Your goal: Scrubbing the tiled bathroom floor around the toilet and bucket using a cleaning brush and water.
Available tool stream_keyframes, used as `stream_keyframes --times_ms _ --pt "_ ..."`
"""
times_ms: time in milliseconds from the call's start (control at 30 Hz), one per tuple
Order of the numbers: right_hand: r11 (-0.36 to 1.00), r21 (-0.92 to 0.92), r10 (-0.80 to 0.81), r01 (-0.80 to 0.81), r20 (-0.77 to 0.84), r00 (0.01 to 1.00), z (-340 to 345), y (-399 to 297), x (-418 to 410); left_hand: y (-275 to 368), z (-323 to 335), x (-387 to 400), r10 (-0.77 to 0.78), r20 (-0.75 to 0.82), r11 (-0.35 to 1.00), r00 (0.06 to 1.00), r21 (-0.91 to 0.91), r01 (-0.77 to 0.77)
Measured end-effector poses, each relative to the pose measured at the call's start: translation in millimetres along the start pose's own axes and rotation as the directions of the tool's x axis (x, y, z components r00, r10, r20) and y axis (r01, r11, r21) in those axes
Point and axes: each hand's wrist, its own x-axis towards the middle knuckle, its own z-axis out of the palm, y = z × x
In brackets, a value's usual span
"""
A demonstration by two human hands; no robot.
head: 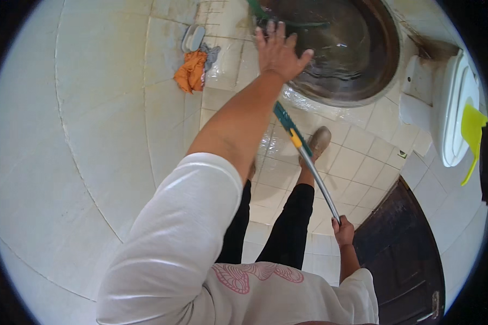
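My left hand (282,57) reaches over the near left rim of a large round dark basin of water (366,77), fingers spread and nothing seen in its grasp. Just beyond the fingertips, a green hose (258,9) enters from the top edge, and a green length shows at the water. Down at the lower right, my right hand (344,231) is closed around the end of a metal pole (323,187). The pole joins a yellow connector (295,138) on a long dark green floor-tool head (284,118), whose far end lies partly behind my left forearm.
An orange cloth (191,72), a grey cloth (212,53) and a white-topped brush (195,37) lie by the left wall. At right are a white toilet (451,118) with a yellow-green dipper (471,126) and a dark door (402,252). The tiled floor (276,172) looks wet.
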Motion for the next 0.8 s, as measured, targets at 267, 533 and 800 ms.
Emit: stream_keyframes --times_ms 267,533,800 --pt "0.985 0.168 -0.003 0.03 -0.158 0.987 109.3 -151.3 201.8 -5.0 -4.9 -0.5 -0.042 0.106 0.998 0.993 0.054 0.037" --pt "0.908 0.381 -0.168 0.176 -0.056 0.984 150.3 -251.8 311.2 -4.9 3.5 -5.5 -0.01 0.14 0.997 0.99 0.075 -0.001" --pt "0.977 0.179 0.092 -0.113 0.12 0.989 124.8 -158.1 164.7 -6.0 -4.4 -2.6 0.02 0.018 0.999 1.0 -0.047 -0.019"
